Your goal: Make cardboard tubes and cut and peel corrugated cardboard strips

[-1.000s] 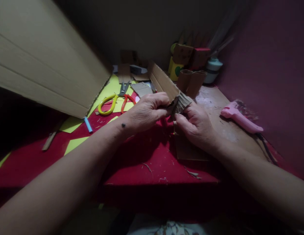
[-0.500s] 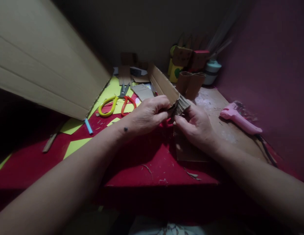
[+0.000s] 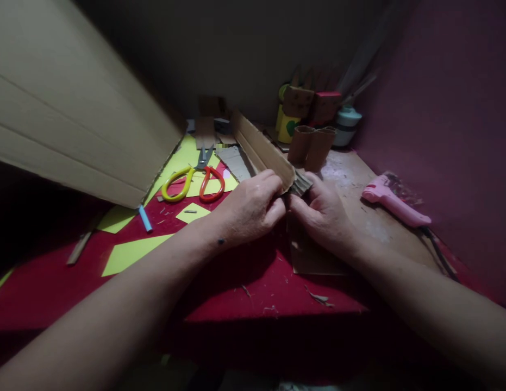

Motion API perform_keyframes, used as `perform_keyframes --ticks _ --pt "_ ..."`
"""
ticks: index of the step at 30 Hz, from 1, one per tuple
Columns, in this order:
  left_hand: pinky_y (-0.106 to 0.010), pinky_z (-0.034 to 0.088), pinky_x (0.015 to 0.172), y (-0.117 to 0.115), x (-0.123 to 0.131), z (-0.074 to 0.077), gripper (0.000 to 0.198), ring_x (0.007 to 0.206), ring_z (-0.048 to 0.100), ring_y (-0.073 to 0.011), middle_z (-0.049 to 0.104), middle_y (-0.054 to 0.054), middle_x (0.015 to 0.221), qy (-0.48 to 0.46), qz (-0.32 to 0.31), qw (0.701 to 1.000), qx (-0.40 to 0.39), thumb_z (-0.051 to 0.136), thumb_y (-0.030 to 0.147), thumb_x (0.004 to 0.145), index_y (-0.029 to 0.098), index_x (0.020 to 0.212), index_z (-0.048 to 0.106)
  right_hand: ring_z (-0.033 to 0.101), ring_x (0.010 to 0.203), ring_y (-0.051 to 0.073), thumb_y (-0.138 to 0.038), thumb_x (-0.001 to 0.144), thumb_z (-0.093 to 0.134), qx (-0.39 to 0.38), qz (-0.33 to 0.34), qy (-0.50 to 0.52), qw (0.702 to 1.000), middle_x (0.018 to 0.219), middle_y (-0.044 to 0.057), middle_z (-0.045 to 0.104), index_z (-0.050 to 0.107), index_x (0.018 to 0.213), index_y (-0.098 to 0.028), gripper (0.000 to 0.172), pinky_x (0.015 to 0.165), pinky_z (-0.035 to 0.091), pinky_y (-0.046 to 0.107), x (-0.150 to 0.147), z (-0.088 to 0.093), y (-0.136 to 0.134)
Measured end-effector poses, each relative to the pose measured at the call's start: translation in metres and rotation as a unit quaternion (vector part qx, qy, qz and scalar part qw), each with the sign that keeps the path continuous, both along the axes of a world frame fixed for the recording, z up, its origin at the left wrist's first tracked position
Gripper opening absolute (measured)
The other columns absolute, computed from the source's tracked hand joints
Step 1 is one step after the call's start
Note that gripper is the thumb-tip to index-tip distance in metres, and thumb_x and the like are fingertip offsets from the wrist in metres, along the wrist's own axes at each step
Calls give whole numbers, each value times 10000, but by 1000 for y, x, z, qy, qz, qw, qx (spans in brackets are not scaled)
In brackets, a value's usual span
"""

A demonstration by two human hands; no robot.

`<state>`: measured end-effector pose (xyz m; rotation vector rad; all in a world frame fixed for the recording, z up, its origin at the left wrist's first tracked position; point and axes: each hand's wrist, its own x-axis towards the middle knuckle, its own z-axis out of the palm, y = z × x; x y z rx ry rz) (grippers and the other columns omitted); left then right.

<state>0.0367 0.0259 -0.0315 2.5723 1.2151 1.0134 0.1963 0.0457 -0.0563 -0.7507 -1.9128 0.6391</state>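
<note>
A long folded cardboard strip [image 3: 264,155] slants away from me over the table, its near end bent and frayed. My left hand [image 3: 256,203] is closed on that near end from the left, with thumb and curled fingers. From the right, my right hand [image 3: 324,214] pinches the torn corrugated edge [image 3: 300,183] of the same strip. The two thumbs nearly meet below it. Exactly how the fingertips grip underneath is hidden. Left of my left hand lie scissors [image 3: 202,160] with one yellow and one red handle, blades slightly apart.
A large cardboard panel [image 3: 81,108] leans in from the left. On the right are a pink glue gun [image 3: 395,201] and a cardboard board [image 3: 354,184]. Two cardboard tubes [image 3: 312,146], animal figures [image 3: 298,103] and a teal-lidded jar [image 3: 348,125] stand behind. Yellow paper [image 3: 134,252] covers part of the red cloth [image 3: 236,288].
My left hand has shifted slightly right and down, its fingers curled tighter. The strip's near end has dropped a little and its torn edge looks flatter. The view has tilted slightly.
</note>
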Motion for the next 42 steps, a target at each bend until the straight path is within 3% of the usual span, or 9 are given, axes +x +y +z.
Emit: perform_keyframes --ticks 5,11,18,29,42 --pt "-255 375 566 2 0 -8 128 609 411 -125 444 2 713 59 28 997 52 443 180 868 178 740 434 464 685 130 -108 799 499 -21 18 -13 1000 747 -1 516 510 832 -154 58 646 381 282 -1 0 -1" --pt "-272 412 581 5 0 -15 123 631 427 -141 492 -51 794 119 53 985 112 417 137 870 156 760 468 407 594 105 -102 771 523 -52 14 -30 998 647 -38 455 482 723 -171 93 550 335 252 -2 0 -3" --pt "-260 430 571 -1 1 -7 116 619 437 -125 486 -46 787 61 20 996 69 458 90 819 156 723 465 410 623 112 -90 750 492 -114 21 -8 993 679 -35 456 496 741 -177 88 565 341 252 -5 -1 -4" --pt "-259 418 618 0 -3 -6 158 662 450 -127 451 -16 777 22 -11 1000 2 439 53 795 183 709 410 450 652 123 -65 733 463 -85 36 -25 995 692 -16 496 462 699 -184 124 616 371 271 -1 -1 -1" --pt "-312 484 696 -8 3 -7 136 749 504 -168 484 -54 855 39 31 997 -56 438 82 784 207 751 396 423 559 110 -117 760 476 -116 7 -88 989 617 -39 457 437 708 -195 101 528 323 253 -4 4 -1"
